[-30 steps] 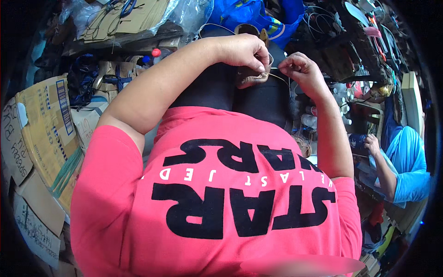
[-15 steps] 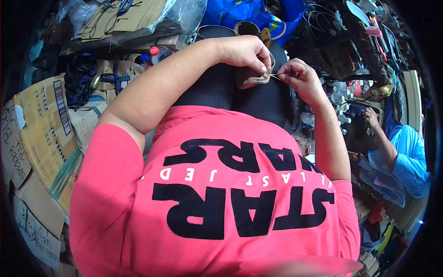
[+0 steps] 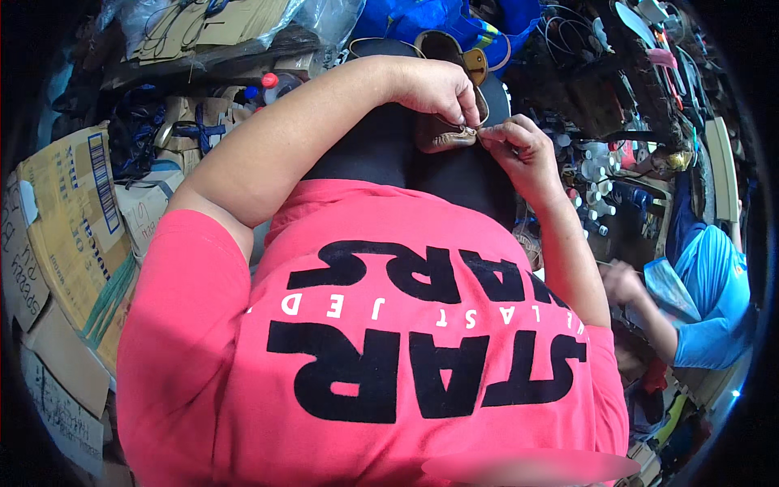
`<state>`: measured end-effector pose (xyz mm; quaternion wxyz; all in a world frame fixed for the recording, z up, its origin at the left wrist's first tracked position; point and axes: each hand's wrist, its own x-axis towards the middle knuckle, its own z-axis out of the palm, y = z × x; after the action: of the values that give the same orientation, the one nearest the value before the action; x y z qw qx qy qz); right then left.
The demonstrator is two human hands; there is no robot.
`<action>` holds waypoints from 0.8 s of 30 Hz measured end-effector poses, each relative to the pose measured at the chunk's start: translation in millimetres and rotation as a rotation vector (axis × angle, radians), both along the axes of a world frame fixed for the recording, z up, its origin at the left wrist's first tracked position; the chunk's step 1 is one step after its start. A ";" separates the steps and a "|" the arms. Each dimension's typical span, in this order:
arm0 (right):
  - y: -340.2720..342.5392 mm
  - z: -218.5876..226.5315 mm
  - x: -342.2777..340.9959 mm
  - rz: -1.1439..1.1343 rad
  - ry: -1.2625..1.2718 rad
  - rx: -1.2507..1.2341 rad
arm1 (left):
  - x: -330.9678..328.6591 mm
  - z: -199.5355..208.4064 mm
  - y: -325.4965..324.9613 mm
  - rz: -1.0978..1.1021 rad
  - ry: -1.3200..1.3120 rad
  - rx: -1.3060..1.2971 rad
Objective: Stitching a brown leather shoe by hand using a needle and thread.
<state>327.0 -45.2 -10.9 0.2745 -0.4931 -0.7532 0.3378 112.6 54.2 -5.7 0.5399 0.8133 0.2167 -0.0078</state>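
Observation:
A brown leather shoe (image 3: 445, 143) rests on my dark-clothed lap, its toe toward me. The opening and a tan flap (image 3: 475, 65) show at its far end. From above, my left hand (image 3: 438, 91) grips the shoe's upper, with thumb and finger pinched at the edge near the toe. My right hand (image 3: 523, 150) is closed in a pinch against the right side of that same edge, close to the left fingertips. The pale thread in its fingers is mostly hidden now.
Cardboard boxes (image 3: 73, 235) stand at left. Flat cardboard pieces (image 3: 211, 36) and a blue bag (image 3: 446, 20) lie at the far side. Small bottles (image 3: 596, 183) cluster at right, beyond my right forearm. Nearby, a co-worker in a blue shirt (image 3: 710, 276) has a blurred hand (image 3: 625, 284).
My right hand has come in to the shoe's edge; the thread stretched between them before barely shows. My left hand stays on the shoe. The co-worker's hand has moved nearer to me.

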 end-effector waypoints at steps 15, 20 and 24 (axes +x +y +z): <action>20.6 37.4 -24.7 0.243 -0.554 0.050 | 3.0 -19.0 0.8 0.065 -0.070 0.235; 23.8 40.0 -25.8 0.231 -0.570 -0.011 | 0.1 -16.3 -0.7 0.071 -0.097 0.296; 20.2 24.1 -24.8 0.137 -0.461 -0.017 | -0.2 -23.8 -3.4 0.124 -0.163 0.359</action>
<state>302.2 -25.0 13.2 0.0674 -0.5071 -0.8249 0.2404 112.4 50.9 -29.5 0.4015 0.8796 0.2198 0.1299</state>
